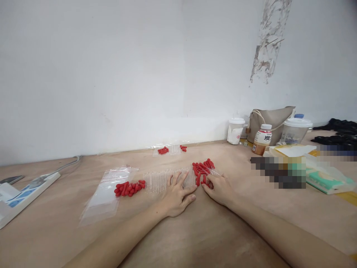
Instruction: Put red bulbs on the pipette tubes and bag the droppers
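Observation:
A row of thin clear tubes lies side by side on the brown table covering. My left hand rests flat over the right part of this row, fingers spread. Just to its right, my right hand is closed in a pinch at a small red rubber bulb; its fingertips partly hide the bulb. Thin clear tubes also show just above that hand. More red bulbs lie grouped beyond it. Another pile of red bulbs sits left of the row, partly on clear zip bags.
By the wall lies a clear bag with red bulbs at both ends. At left is a power strip. To the right stand a white cup, a bottle, a grey bag, a lidded clear cup and a tissue pack.

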### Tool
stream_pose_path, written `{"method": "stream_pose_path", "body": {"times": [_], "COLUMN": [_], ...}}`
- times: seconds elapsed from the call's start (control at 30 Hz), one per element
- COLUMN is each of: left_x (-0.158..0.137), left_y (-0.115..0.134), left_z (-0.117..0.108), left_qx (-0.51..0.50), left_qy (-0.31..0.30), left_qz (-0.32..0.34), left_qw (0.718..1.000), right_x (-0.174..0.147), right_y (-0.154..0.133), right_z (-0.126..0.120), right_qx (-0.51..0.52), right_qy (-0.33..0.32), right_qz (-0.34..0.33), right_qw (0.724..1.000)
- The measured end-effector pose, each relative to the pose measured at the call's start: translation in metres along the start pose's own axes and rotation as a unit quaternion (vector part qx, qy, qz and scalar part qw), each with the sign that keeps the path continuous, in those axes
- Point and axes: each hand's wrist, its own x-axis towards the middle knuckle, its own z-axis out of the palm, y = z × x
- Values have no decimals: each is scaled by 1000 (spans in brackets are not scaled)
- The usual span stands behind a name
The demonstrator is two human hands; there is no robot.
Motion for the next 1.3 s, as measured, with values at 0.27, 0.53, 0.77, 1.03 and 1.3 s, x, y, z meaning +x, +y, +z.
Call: {"method": "stream_pose_path", "body": {"times": [0.27, 0.53, 0.77, 1.03, 1.3], "left_x": [-9, -43, -38, 10, -23], "left_y": [6, 12, 27, 40, 19], "left_z": [-6, -30, -25, 1, -5], "left_qx": [20, -27, -114, -56, -45], "left_qy": [3, -4, 54, 12, 62], "left_qz": [41, 119, -118, -196, -109], "left_qw": [999, 993, 985, 979, 991], "right_x": [-1, -2, -2, -3, -5], "right_y": [1, 2, -1, -1, -10], "right_z": [0, -6, -6, -4, -7], "right_qx": [-13, -4, 9, 50, 217], "right_qy": [17, 20, 42, 71, 67], "right_qz": [0, 6, 9, -15, -89], "right_qw": [1000, 1000, 999, 996, 970]}}
